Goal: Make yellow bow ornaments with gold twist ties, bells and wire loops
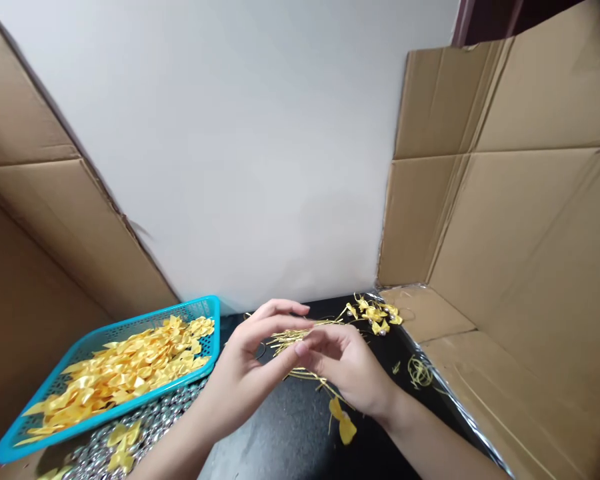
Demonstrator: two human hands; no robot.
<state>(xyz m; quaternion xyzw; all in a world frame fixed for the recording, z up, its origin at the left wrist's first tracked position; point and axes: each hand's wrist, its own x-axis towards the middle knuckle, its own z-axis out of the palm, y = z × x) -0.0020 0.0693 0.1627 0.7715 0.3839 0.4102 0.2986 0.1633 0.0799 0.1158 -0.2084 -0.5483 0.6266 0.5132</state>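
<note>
My left hand [253,357] is raised over the black tabletop, its fingers stretched out and apart. Its thumb tip meets the fingertips of my right hand [353,367], which are pinched together. Whatever they pinch is hidden or too thin to see. Just below my right hand is a yellow ribbon bow [343,425] with a thin gold cord; whether that cord runs into my fingers I cannot tell. Behind and beneath both hands lies a bundle of gold cords [285,340], partly covered by them.
On the left, a blue plastic basket [216,340] holds many yellow ribbon bows [130,367]. Silvery beads [155,417] spread below it, with a loose bow [124,445] on top. Finished-looking bows with beads [377,313] lie back right, near a coil of cord [420,371]. Cardboard walls [530,220] flank the table.
</note>
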